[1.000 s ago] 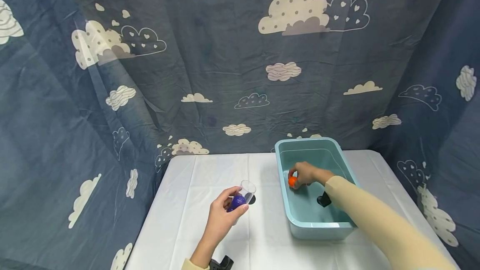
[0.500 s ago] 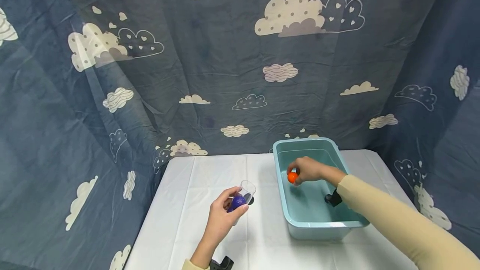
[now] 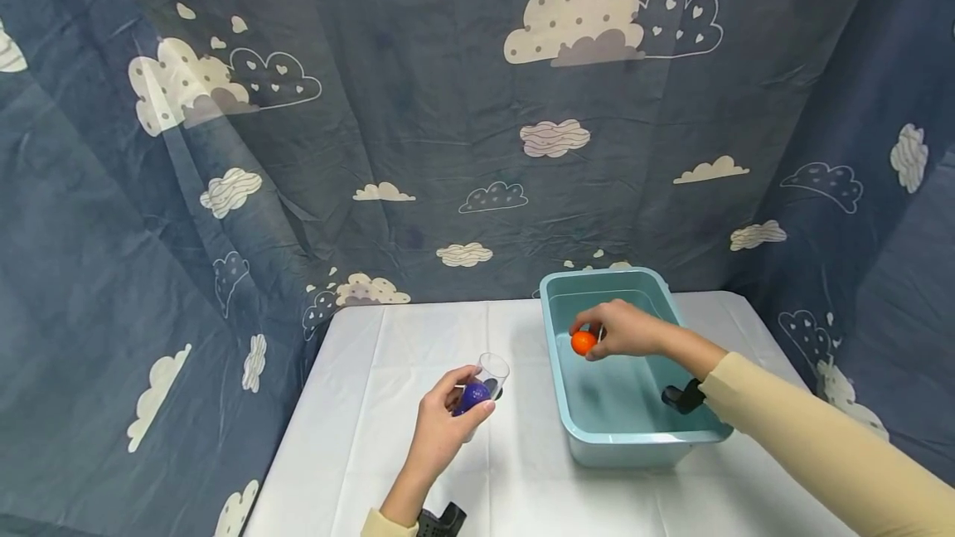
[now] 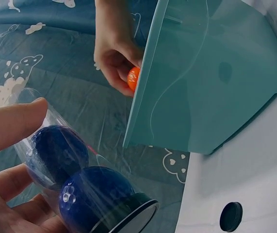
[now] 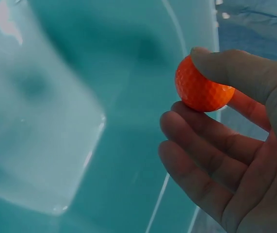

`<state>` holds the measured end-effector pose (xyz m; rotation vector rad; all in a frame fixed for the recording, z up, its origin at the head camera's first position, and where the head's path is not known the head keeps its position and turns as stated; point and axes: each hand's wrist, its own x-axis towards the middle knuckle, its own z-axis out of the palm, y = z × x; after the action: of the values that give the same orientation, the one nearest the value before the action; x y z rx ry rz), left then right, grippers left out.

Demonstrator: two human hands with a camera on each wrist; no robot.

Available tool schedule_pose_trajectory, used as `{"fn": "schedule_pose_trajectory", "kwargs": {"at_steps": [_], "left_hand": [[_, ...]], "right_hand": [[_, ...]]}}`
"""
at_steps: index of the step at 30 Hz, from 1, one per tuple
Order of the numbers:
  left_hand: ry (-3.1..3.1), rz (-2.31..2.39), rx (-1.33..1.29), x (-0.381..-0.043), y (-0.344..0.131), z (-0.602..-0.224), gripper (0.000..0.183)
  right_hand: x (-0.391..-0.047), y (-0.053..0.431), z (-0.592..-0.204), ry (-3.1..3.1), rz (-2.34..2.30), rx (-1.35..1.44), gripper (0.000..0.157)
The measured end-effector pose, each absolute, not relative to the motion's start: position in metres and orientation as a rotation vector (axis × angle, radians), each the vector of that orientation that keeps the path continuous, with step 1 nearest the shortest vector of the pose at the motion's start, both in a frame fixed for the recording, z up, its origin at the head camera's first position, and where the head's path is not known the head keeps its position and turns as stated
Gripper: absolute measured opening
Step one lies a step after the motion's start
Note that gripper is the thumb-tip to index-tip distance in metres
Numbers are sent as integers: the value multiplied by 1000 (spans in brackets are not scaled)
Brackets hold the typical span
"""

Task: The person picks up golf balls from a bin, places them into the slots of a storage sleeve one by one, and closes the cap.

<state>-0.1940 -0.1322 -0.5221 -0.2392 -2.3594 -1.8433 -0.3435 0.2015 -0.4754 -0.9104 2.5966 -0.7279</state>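
while the right hand point(image 3: 625, 328) pinches an orange ball point(image 3: 584, 344) over the bin point(image 3: 642, 438) near its left rim, a light hold could slip; left hand point(image 3: 442, 428) grips a clear tube point(image 3: 494, 368) in from the tabletop's point(image 3: 406, 379) far edge; over-tilting might spill its blue balls point(image 4: 58, 153).

The orange ball point(image 5: 197, 91) looks glossy and dimpled, the tube point(image 4: 87, 160) and tub point(image 3: 627, 452) smooth plastic.

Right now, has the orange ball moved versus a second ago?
Yes: in the head view, the orange ball has shifted up and slightly right relative to the teal bin.
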Motion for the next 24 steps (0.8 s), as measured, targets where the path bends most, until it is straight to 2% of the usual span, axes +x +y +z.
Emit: {"fn": "schedule_pose_trajectory", "kwargs": {"at_steps": [17, 24], "left_hand": [[-2362, -1883, -217, -191, -131, -522, 50], [-2354, -1891, -218, -191, -129, -522, 50]], "right_hand": [[-308, 193, -445, 2683, -913, -978, 38], [-291, 180, -438, 2660, -1057, -988, 43]]}}
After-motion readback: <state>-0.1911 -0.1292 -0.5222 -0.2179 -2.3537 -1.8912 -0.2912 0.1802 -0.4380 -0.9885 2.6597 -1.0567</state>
